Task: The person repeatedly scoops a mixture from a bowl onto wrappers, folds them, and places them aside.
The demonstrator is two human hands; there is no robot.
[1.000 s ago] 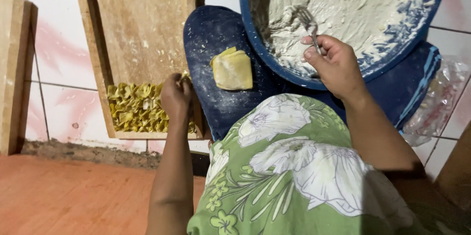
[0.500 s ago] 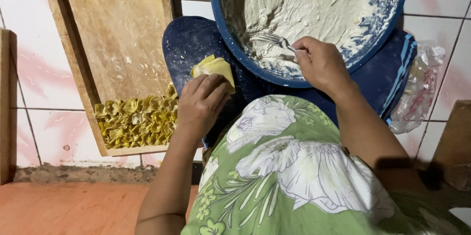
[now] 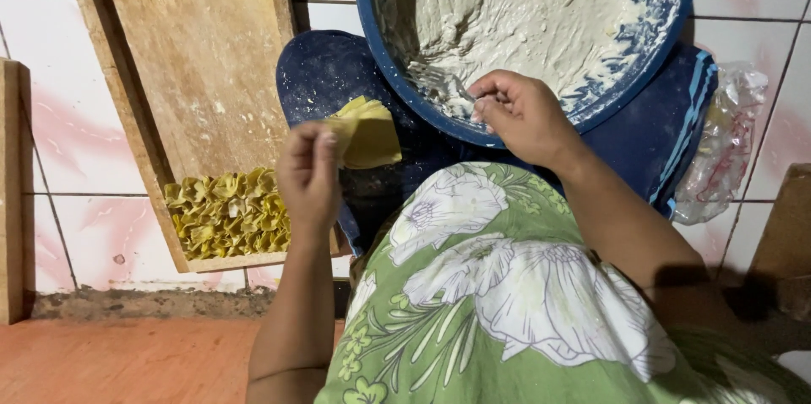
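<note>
White tiled floor with pink smears behind, red floor at the near edge. Nearest, a green flowered dress over the lap. Just beyond, left hand closed in a pinch, thumb and fingers gripping the near corner of a thin yellow dough sheet, which lies on a dark blue cloth over the knee, seemingly atop a small stack of the same. Corners pointing roughly away-left and toward-right, long axis running on a diagonal from the pinching fingers up toward the basin; lying nearly flat, near corner lifted. Best peeled slowly from that one corner, kept low and level, so only a single sheet comes away untorn. Right hand partly curled at the rim of the blue basin, fingertips in the pale filling; whether holding a utensil, cannot tell. To the left, a slanted wooden tray with folded yellow dumplings heaped at its lower end. Far right, a crumpled plastic bag.
</note>
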